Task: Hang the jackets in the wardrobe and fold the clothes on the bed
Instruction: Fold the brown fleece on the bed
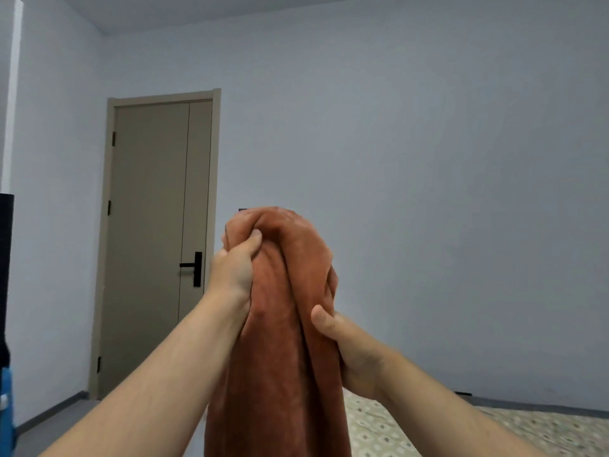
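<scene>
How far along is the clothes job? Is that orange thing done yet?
Nothing finished shows: no hung jacket or folded pile is in view. In hand: the left hand and right hand both grip the orange garment, held up bunched near the bed. Left: folding or hanging it.

The rust-orange fabric garment [280, 351] hangs centre front, the left hand [232, 275] on its left side near the top, the right hand [352, 354] lower on its right side. Behind and left stands the closed grey-brown panel door [155, 225]; the patterned bed [514, 433] lies lower right, beneath the right forearm [461, 410]
</scene>
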